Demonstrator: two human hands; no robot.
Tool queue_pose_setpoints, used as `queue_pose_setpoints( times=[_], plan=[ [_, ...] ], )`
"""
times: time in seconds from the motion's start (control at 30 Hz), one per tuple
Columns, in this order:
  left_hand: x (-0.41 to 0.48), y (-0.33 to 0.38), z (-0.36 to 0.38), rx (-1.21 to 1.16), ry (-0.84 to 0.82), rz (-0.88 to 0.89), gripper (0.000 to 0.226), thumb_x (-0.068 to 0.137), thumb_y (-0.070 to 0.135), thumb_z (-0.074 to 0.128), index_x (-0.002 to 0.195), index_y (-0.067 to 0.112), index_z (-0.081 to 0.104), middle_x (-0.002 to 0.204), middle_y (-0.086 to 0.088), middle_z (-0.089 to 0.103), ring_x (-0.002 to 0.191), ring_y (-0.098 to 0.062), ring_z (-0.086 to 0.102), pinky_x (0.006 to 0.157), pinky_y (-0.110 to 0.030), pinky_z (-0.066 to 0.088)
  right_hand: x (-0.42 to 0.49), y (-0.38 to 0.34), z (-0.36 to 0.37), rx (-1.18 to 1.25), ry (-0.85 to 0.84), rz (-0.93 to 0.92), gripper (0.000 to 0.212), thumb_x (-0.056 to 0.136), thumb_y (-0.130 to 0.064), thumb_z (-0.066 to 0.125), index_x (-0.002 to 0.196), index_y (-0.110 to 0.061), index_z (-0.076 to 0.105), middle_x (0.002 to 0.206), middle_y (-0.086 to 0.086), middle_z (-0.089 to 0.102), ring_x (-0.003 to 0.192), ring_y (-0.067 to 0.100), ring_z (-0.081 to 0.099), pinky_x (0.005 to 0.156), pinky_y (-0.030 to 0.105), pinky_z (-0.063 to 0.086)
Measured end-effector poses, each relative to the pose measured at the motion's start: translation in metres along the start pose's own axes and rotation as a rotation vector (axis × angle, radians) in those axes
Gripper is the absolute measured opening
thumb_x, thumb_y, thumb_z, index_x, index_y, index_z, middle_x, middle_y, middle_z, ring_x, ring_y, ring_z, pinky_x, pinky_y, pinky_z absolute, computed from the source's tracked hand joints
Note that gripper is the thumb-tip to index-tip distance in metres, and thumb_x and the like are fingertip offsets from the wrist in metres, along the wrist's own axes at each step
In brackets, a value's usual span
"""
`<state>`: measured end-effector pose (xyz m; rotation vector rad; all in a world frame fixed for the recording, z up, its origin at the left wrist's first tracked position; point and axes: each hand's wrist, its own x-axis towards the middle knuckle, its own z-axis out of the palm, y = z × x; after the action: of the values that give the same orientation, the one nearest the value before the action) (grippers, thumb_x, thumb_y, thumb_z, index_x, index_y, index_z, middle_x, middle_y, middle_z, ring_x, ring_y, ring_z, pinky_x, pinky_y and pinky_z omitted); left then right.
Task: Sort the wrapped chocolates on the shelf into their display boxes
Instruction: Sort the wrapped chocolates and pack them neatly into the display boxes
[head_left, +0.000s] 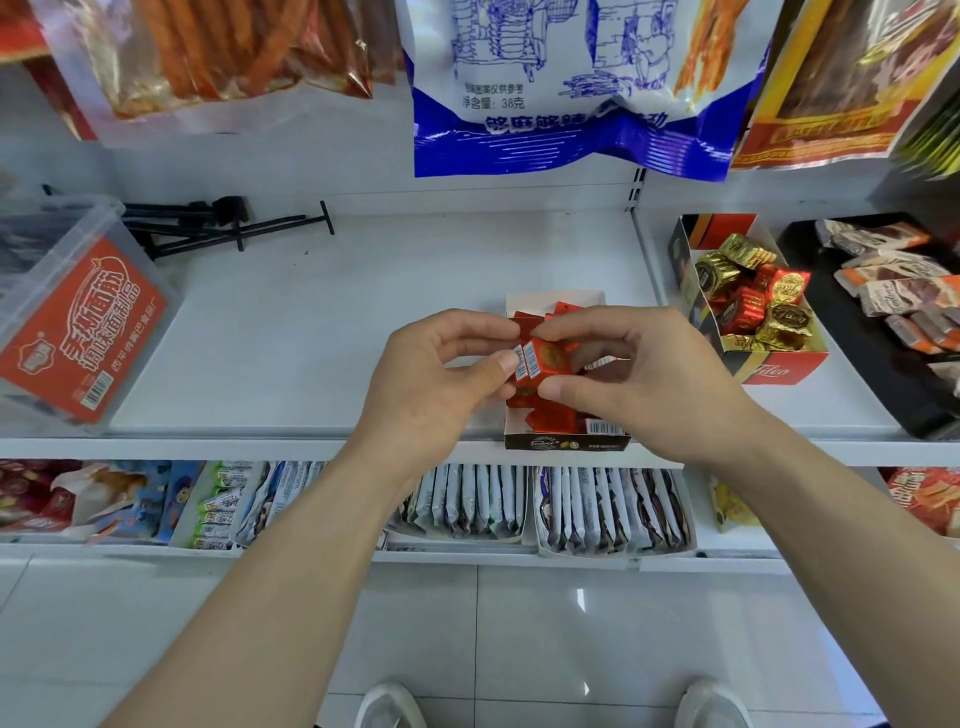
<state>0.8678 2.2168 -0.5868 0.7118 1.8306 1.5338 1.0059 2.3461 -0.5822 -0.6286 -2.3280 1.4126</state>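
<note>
Pinching red wrapped chocolates (545, 358) at frame centre, both hands: left hand (441, 374) on barcode end, right hand (639, 379) on opposite end. Long axis roughly left-right. Red display box (566, 444) directly below grip, part-filled with same red pieces. Second box (779, 370) at right holds mixed gold and red foil chocolates (784, 317).
</note>
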Motion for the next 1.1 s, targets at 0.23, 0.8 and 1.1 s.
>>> queue_pose_setpoints(
  times=[0.23,0.8,1.1],
  plan=[
    [-0.002,0.002,0.006,-0.019,-0.058,-0.004,0.02,0.089,0.0,0.067,0.102,0.015,0.069,0.098,-0.001,0.074,0.084,-0.017,0.074,0.07,-0.024,0.059,-0.002,0.006,-0.005,-0.135,0.048,-0.034,0.039,0.072,-0.029,0.085,0.11,-0.027,0.075,0.081,-0.006,0.074,0.075,0.007,0.07,0.075,0.033,0.06],
    [0.031,-0.008,0.015,0.785,-0.036,0.16,0.037,0.073,0.022,0.084,0.101,0.038,0.067,0.104,0.01,0.052,0.091,-0.008,0.055,0.081,-0.023,0.043,-0.021,0.02,-0.024,-0.235,0.119,0.046,0.041,0.074,-0.034,0.083,0.113,-0.028,0.072,0.079,-0.02,0.068,0.072,-0.005,0.065,0.061,0.007,0.05],
    [0.04,-0.004,0.016,0.748,-0.001,0.167,0.022,0.073,0.022,0.085,0.085,0.033,0.07,0.089,0.016,0.06,0.077,-0.002,0.057,0.077,-0.028,0.051,-0.023,0.023,-0.029,-0.261,0.098,0.036,0.042,0.076,-0.035,0.081,0.116,-0.028,0.071,0.079,-0.025,0.065,0.075,-0.007,0.063,0.063,0.005,0.047]
  ],
)
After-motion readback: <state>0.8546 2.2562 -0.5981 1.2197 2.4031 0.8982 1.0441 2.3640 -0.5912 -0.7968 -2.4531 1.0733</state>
